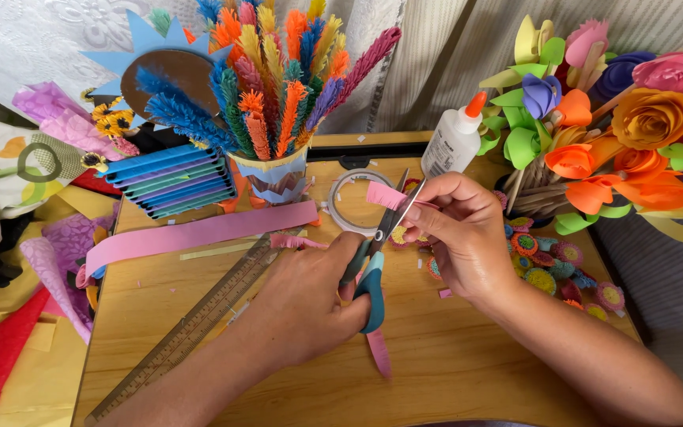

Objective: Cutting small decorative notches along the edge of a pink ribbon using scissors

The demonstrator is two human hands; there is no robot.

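Left hand has its grip closed through the teal handles of the scissors, blades parted and angled up to the far right. Right hand pinches a narrow pink paper strip between thumb and fingertips; the strip sits between the blades, near the middle of the wooden surface, held above it. A further length of pink strip hangs below the scissors on the near side; whether it is the same piece cannot be told. Left of the hands: a long metal ruler lying diagonally, its far end just beside a short fringed pink piece, and beyond that a wide pink paper band lying flat. Far centre: a paper-wrapped cup packed with upright fringed paper stems in many colours, with a stack of blue and green folded paper to its left. A ring of clear tape lies just behind the scissor tips, partly hidden by them. Far right: a white glue bottle with an orange cap, upright, and next to it a bunch of paper flowers. Small round quilled paper discs are scattered to the right of the right hand, some hidden behind it. Small paper scraps dot the surface.
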